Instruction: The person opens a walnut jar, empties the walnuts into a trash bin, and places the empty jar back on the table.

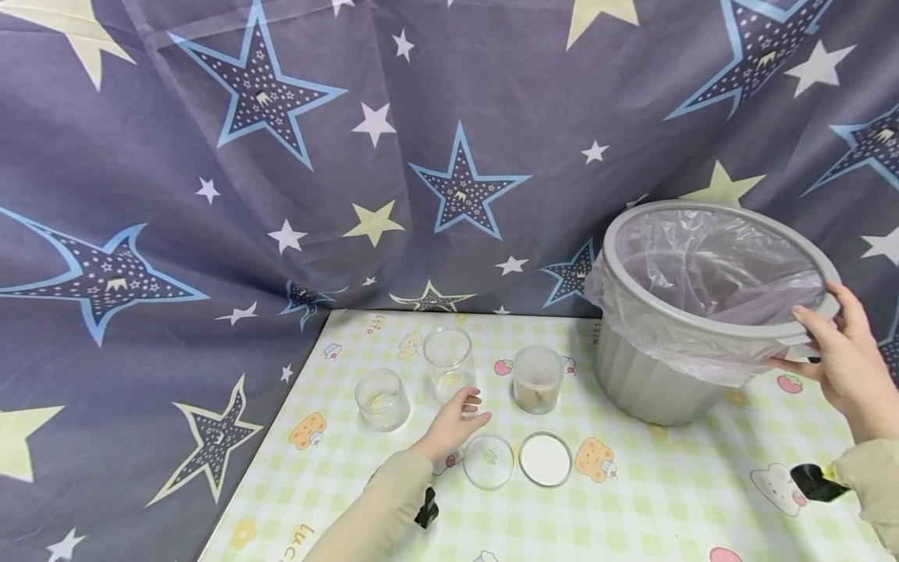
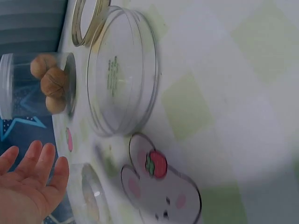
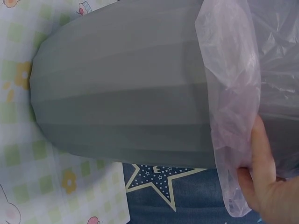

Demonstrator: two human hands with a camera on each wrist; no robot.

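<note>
Two lids lie before three jars, the lined gray bin to their right. The right hand grips its rim; the left hand, fingers slightly apart, seemingly hovers beside the tall jar.

Person's left forearm, sleeved, slants up and rightward from the head view's lower edge; left hand relaxed, fingers lightly bent, slightly spread. Right hand at far right, higher than the left, digits bent in a grip.
</note>
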